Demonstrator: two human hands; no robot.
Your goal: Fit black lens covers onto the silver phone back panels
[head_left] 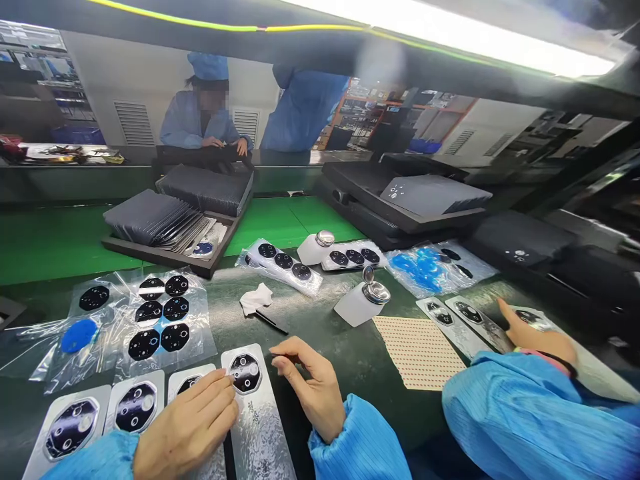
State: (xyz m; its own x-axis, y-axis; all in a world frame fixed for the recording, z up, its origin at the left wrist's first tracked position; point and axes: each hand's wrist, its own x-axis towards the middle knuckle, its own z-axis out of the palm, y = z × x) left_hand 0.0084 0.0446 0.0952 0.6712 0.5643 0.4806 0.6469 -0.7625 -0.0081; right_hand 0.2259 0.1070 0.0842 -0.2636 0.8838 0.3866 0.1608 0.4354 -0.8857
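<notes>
A silver-film panel [265, 427] with a shiny black octagonal plate [245, 373] at its top lies in front of me. My left hand [187, 423] reaches over the neighbouring panel, fingers flat and extended, the fingertips at the left edge of the black octagon. Just right of that panel is my right hand [313, 380], its thumb and index tips drawn together in a pinch; anything between them is too small to make out. More silver panels with black octagons, one panel [135, 407] among them, lie to the left, partly under my left hand and sleeve.
Plastic bags [165, 317] of black octagons lie on the left. Two pump bottles [363, 303], a white cloth [256, 299], a black pen-like tool [271, 323] and a dotted sticker sheet [420, 350] occupy the middle. A co-worker's hand [537, 337] is over panels at right. Trays [210, 263] stand behind.
</notes>
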